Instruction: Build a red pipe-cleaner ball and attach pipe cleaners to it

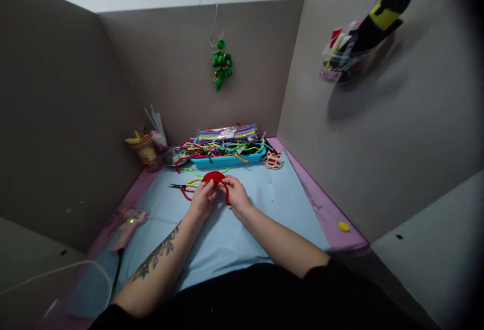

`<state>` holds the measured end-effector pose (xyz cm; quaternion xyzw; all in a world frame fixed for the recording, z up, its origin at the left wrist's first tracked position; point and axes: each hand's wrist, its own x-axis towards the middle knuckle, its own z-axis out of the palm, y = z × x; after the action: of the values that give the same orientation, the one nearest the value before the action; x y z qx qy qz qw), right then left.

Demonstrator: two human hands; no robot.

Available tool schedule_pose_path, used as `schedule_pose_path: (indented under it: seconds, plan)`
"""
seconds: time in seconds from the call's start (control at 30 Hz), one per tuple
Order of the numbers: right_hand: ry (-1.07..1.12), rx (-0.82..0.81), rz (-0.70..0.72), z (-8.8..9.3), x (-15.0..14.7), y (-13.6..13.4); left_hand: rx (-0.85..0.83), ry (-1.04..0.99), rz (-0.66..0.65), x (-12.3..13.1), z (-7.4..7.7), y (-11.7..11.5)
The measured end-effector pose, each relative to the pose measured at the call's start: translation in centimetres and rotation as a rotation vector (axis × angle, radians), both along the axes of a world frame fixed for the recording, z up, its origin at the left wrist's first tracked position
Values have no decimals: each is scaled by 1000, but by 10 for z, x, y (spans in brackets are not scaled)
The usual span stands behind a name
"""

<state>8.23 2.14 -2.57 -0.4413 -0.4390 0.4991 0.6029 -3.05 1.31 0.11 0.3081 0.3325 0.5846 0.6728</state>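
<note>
A red fuzzy piece (213,176) is held up between my two hands over the blue sheet. My left hand (204,198) pinches its lower left side. My right hand (234,192) has its fingers closed at the right edge, where a red fuzzy strip (227,195) hangs down in a curve. Just left of my left hand lie scissors (183,187) with dark blades, partly hidden. Another red strip (185,195) rests by the scissors, and a light green strip (193,172) lies behind the red piece.
A blue tray (230,160) holds many coloured strips at the back. Left of it are a metal bowl (177,157) and a cup (145,151). A pink glue gun (129,228) lies at the left, a yellow disc (343,226) at the right. Panels enclose the table (291,219).
</note>
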Motion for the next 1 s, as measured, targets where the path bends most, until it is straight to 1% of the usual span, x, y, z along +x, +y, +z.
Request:
schedule_pose_path:
  seconds: [0.07, 0.1, 0.17, 0.23, 0.33, 0.4, 0.47, 0.57, 0.63, 0.77, 0.83, 1.0]
  plan:
    - [-14, 6, -111, 1, -1, -2, 2, -21, 36, 0, 0, 0]
    - [-15, 2, -131, 2, -2, -3, -3, -33, 52, 0, -1, 0]
    - [5, -13, -102, 5, -4, -5, -2, -40, 70, -1, -2, 1]
    - [89, -60, -42, 7, -5, -7, 20, -5, 72, -1, -3, 1]
    - [321, -187, 123, 10, -3, -8, 40, 100, 74, -1, -4, 1]
    - [472, -267, 206, 11, 0, -7, 58, 175, 66, 0, -4, -1]
    - [569, -316, 254, 13, 4, -6, 103, 228, 38, 1, -3, -2]
    - [638, -337, 302, 13, 8, -4, 168, 277, 5, 1, -5, -3]
    - [661, -340, 292, 12, 8, -1, 184, 302, 7, 0, -8, -2]
    - [688, -352, 209, 9, 5, 2, 217, 307, -5, -1, -12, 0]
    - [689, -337, 185, 8, 5, 2, 238, 300, -19, -1, -13, 0]
    - [689, -285, 172, 11, 5, -1, 228, 298, -25, 1, -11, -1]
